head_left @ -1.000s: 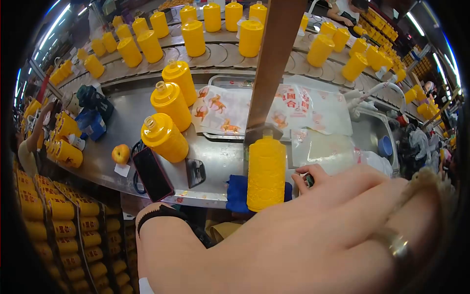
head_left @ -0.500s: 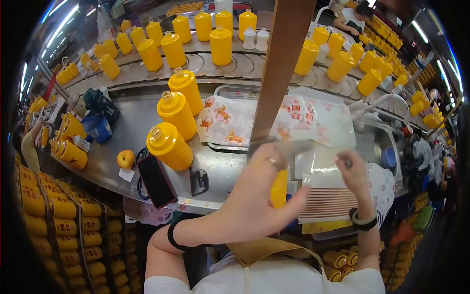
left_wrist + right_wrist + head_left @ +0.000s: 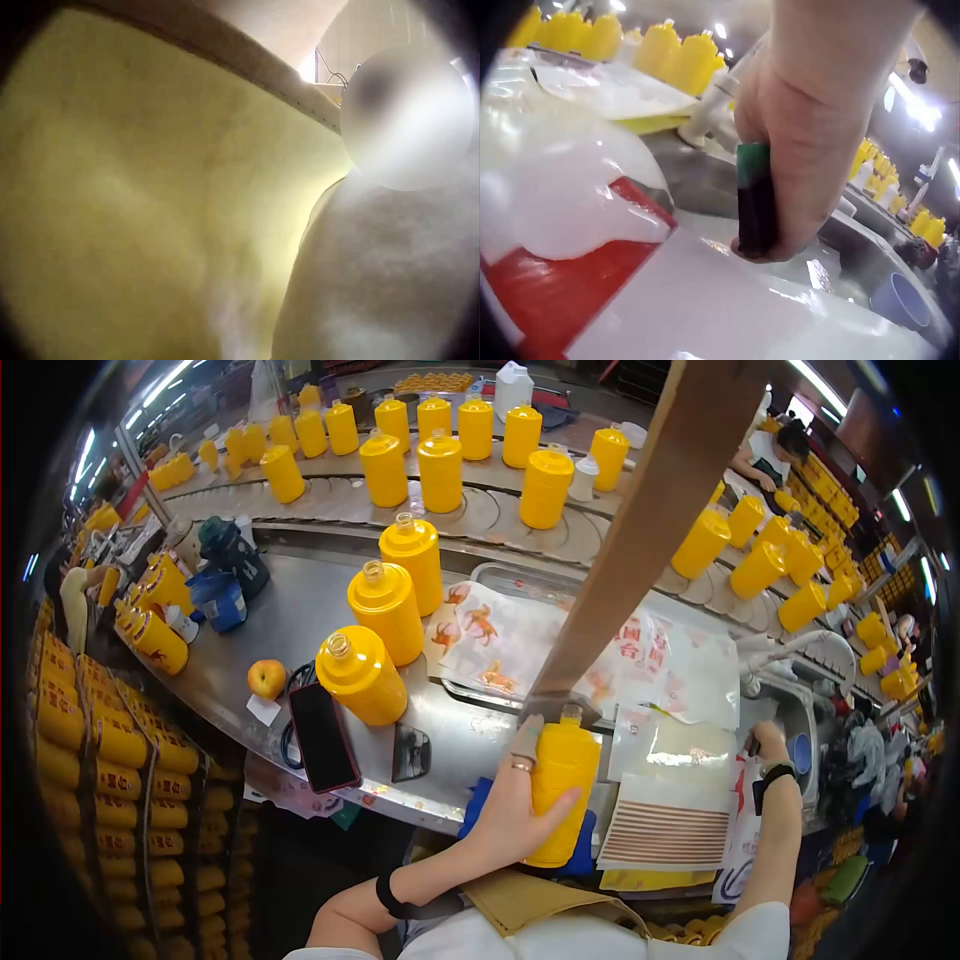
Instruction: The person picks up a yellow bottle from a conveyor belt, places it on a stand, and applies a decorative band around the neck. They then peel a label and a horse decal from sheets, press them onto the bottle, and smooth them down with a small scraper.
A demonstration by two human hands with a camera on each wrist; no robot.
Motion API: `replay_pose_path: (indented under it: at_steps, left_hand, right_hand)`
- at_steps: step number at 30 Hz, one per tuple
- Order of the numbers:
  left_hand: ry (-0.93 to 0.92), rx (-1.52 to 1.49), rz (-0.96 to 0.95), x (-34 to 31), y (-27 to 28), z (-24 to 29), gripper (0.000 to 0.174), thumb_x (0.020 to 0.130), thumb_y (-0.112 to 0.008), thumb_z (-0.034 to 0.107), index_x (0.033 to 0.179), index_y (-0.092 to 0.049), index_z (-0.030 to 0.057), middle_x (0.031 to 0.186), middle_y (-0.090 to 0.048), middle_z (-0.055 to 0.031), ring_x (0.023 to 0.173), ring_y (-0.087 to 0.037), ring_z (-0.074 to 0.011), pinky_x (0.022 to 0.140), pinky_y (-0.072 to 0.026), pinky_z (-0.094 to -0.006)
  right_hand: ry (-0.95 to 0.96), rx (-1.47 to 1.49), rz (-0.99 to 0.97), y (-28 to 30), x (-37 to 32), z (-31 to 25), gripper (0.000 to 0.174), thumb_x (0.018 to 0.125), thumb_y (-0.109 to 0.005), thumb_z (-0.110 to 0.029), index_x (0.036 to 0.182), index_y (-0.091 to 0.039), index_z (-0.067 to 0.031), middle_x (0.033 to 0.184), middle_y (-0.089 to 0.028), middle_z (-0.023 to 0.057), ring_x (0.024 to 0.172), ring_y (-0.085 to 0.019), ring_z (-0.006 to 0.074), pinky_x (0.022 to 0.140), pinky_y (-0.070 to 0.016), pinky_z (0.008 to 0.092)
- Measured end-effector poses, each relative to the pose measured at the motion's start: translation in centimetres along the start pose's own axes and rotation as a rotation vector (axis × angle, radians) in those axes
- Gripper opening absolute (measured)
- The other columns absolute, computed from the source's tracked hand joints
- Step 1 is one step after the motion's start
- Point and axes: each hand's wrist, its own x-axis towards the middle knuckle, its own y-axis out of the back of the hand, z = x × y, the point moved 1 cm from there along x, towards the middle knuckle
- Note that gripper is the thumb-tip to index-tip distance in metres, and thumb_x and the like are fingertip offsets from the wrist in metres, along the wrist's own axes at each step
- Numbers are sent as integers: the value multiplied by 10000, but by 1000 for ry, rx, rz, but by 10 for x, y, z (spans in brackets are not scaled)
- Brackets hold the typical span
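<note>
Gripping a yellow bottle [image 3: 570, 765], glossy body, short clear neck, left hand [image 3: 512, 808] alongside

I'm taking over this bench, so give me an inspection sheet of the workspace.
Surface: metal table, coloured specks along its front edge.
Job's things: gripped yellow bottle; three standing yellow bottles; striped sheet.
Clutter: apple, phone, blue container.
Hands: left hand grips the bottle; right hand holds a dark object with a green end.
Cables: dark cable looped beside the phone.
Surroundings: conveyor carrying more yellow bottles; slanting post.
</note>
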Motion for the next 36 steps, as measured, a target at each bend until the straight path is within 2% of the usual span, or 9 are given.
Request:
replay_pose_path:
  at_steps: [2, 4, 7, 9, 16, 18, 23, 26, 36]
  left_hand:
    - [8, -90, -14, 0, 0, 1, 897, 937, -739, 239, 1583, -201, -74, 1581, -295, -337, 1495, -304, -466, 1239, -264, -473]
    - [18, -83, -15, -1, -1, 0, 905, 935, -740, 244, 1584, -197, -78, 1586, -287, -333, 1497, -301, -463, 1241, -261, -470]
    - [53, -142, -24, -1, -5, -7, 928, 932, -744, 263, 1586, -183, -82, 1586, -286, -331, 1496, -304, -459, 1240, -262, -466]
    - [32, -64, -39, -1, -6, -10, 947, 946, -722, 135, 1618, -82, -54, 1504, -397, -217, 1375, -456, -262, 1154, -383, -385]
    - [16, -133, -43, 4, -10, -19, 942, 953, -726, 161, 1607, -87, -62, 1464, -442, -220, 1345, -494, -260, 1148, -391, -388]
    - [60, -275, -33, 5, -10, -15, 944, 944, -742, 319, 1566, -179, -114, 1453, -415, -340, 1360, -457, -460, 1161, -358, -473]
    - [25, -86, -3, 4, -12, -13, 930, 948, -733, 298, 1570, -172, -106, 1444, -425, -326, 1320, -490, -449, 1127, -401, -458]
    - [68, -144, -96, 2, -4, -8, 899, 953, -707, 244, 1579, -159, -96, 1483, -410, -302, 1345, -492, -397, 1131, -409, -432]
    - [271, -791, -115, -21, 12, -24, 555, 1043, -427, 108, 1562, -293, -35, 1510, -441, -149, 1422, -412, -230, 1203, -303, -349]
  right_hand:
    - [-44, -227, 64, -8, -26, -7, 251, 909, -552, -139, 724, -643, 4, 654, -626, 141, 550, -595, 280, 564, -479, 381]
    - [233, -103, -43, -18, -53, -7, 280, 908, -526, -154, 715, -657, -1, 671, -652, 178, 577, -620, 292, 568, -493, 386]
    - [89, 483, -53, 13, 24, 24, 122, 862, -535, -84, 876, -638, -20, 697, -606, 119, 590, -592, 261, 566, -512, 383]
    - [17, 678, -10, 16, 23, 1, 219, 819, -541, -27, 1036, -565, -39, 753, -558, 60, 608, -562, 226, 583, -532, 359]
    - [123, 275, 21, -26, -110, -82, 376, 885, -511, -10, 1244, -623, 9, 978, -687, 124, 813, -672, 228, 720, -568, 383]
    - [726, -399, 349, -34, -98, -66, 387, 903, -476, 42, 1256, -632, 6, 1093, -715, 153, 956, -690, 250, 860, -552, 365]
    - [1004, -219, -92, -153, -324, -176, 473, 874, -440, 152, 1274, -632, -12, 1234, -678, 175, 1153, -662, 332, 1040, -488, 379]
    - [1539, -479, -221, -207, -386, -185, 557, 801, -566, 109, 1320, -656, -72, 1403, -626, 134, 1261, -607, 307, 1072, -477, 411]
    - [1789, -679, -214, -241, -420, -167, 472, 876, -609, -156, 1344, -669, -155, 1461, -598, 41, 1376, -552, 243, 1154, -439, 514]
